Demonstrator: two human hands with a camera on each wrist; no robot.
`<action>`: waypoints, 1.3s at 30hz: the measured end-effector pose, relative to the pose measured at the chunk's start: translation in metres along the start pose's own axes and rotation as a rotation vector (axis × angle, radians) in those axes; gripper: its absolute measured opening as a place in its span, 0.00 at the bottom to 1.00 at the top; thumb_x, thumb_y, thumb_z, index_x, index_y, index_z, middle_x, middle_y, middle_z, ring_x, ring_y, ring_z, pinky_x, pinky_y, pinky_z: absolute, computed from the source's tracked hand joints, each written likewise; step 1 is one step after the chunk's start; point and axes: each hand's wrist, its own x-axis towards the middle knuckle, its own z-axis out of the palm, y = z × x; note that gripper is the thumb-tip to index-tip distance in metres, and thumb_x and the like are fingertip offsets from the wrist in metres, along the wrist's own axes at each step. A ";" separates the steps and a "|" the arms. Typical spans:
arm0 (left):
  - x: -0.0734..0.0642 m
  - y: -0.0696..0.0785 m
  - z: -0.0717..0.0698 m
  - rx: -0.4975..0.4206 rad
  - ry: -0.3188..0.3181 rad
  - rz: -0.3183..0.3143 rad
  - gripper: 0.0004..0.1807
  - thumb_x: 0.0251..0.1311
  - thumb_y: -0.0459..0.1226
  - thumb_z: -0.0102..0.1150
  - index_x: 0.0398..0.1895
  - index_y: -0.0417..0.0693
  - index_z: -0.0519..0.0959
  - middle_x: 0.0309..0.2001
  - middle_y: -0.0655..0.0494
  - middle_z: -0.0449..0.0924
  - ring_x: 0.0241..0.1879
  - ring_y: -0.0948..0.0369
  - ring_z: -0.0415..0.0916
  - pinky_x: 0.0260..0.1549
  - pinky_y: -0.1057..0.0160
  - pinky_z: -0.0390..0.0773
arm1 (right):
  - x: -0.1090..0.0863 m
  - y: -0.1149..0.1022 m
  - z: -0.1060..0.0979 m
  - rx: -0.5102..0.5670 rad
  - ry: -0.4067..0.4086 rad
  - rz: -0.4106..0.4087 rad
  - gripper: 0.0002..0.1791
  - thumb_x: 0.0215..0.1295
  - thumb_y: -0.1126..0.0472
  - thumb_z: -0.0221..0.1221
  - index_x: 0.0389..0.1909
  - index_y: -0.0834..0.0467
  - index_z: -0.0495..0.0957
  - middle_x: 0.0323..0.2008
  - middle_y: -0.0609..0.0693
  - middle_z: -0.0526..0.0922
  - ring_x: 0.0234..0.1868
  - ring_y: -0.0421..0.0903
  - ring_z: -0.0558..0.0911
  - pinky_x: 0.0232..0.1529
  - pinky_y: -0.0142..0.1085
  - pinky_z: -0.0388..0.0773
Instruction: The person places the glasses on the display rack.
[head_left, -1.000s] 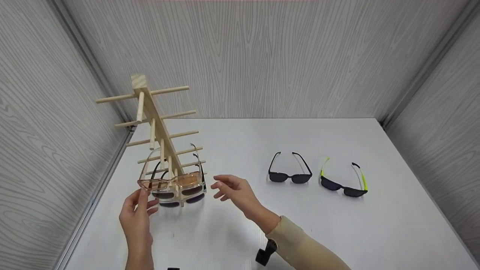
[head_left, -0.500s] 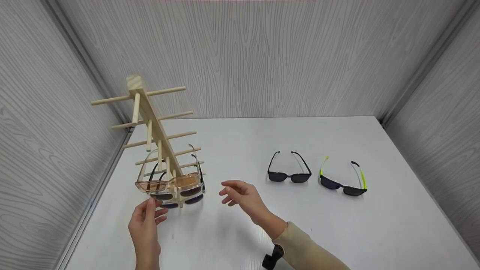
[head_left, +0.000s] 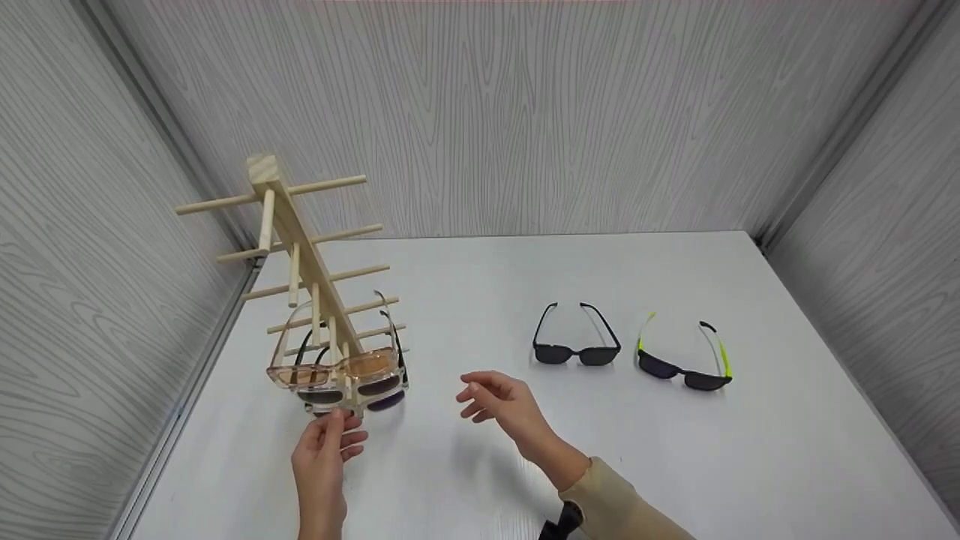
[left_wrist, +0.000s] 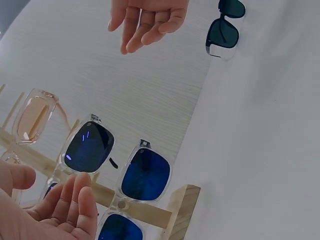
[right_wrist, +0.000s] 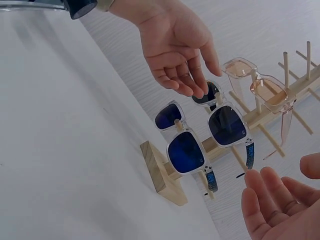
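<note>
A wooden eyewear rack (head_left: 304,247) with pegs stands at the left in the head view. Low on it hang a clear-framed pair of sunglasses with orange lenses (head_left: 369,365) and, beneath, two clear-framed pairs with dark blue lenses, the middle sunglasses (right_wrist: 227,125) and the lowest sunglasses (right_wrist: 186,152). My left hand (head_left: 324,454) is in front of the lowest pair, its fingertips overlapping that pair's left lens in the head view; its fingers are loosely bent around nothing. Out to the right of the rack my right hand (head_left: 506,412) hovers, fingers relaxed, holding nothing.
On the white table (head_left: 480,292), black sunglasses (head_left: 576,355) lie right of centre with temples unfolded. Farther right is a black pair with neon yellow temples (head_left: 684,373). Grey wood-grain panels (head_left: 495,120) enclose the back and sides. Several bare pegs (head_left: 330,185) jut from the rack's upper part.
My left hand has left the frame of the orange-lensed pair and moved down and right to the lowest pair. My right hand has drawn away from the rack, rightward and slightly down.
</note>
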 end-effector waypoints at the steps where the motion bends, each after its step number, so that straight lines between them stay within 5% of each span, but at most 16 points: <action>1: 0.004 -0.008 0.001 -0.005 0.001 -0.011 0.23 0.65 0.50 0.50 0.48 0.38 0.71 0.38 0.48 0.80 0.33 0.59 0.80 0.31 0.64 0.79 | -0.001 0.001 -0.002 0.006 0.003 0.005 0.16 0.69 0.59 0.53 0.53 0.62 0.74 0.40 0.60 0.81 0.40 0.58 0.82 0.42 0.46 0.78; 9: 0.056 -0.091 0.010 -0.017 -0.030 -0.044 0.30 0.55 0.61 0.54 0.48 0.47 0.75 0.40 0.49 0.81 0.36 0.55 0.81 0.30 0.63 0.80 | -0.008 0.007 -0.015 0.001 0.037 0.036 0.18 0.67 0.56 0.54 0.52 0.63 0.74 0.40 0.59 0.81 0.39 0.56 0.82 0.41 0.43 0.78; 18: 0.068 -0.121 0.029 0.072 -0.034 -0.054 0.31 0.49 0.66 0.52 0.44 0.53 0.77 0.38 0.52 0.81 0.34 0.55 0.81 0.30 0.59 0.80 | -0.018 0.008 -0.029 0.015 0.078 0.044 0.16 0.69 0.61 0.52 0.52 0.66 0.73 0.40 0.62 0.81 0.40 0.59 0.81 0.41 0.47 0.77; 24: 0.055 -0.111 0.041 0.091 -0.098 -0.072 0.27 0.56 0.60 0.54 0.45 0.49 0.76 0.38 0.51 0.81 0.33 0.55 0.81 0.28 0.61 0.79 | -0.027 0.001 -0.038 -0.009 0.123 0.071 0.15 0.69 0.63 0.51 0.51 0.68 0.73 0.40 0.64 0.80 0.40 0.61 0.80 0.42 0.48 0.77; 33: -0.008 -0.031 0.056 0.091 -0.185 -0.099 0.20 0.64 0.48 0.53 0.45 0.39 0.74 0.34 0.49 0.81 0.30 0.58 0.79 0.29 0.63 0.78 | -0.028 0.023 -0.062 0.008 0.195 0.092 0.21 0.68 0.55 0.54 0.54 0.66 0.72 0.39 0.59 0.81 0.38 0.55 0.82 0.41 0.42 0.78; 39: -0.019 -0.019 0.065 0.093 -0.239 -0.082 0.17 0.66 0.43 0.52 0.44 0.36 0.74 0.33 0.49 0.81 0.30 0.58 0.79 0.30 0.62 0.78 | -0.032 0.025 -0.072 -0.007 0.239 0.108 0.24 0.67 0.54 0.55 0.55 0.68 0.70 0.40 0.58 0.81 0.38 0.53 0.82 0.41 0.42 0.78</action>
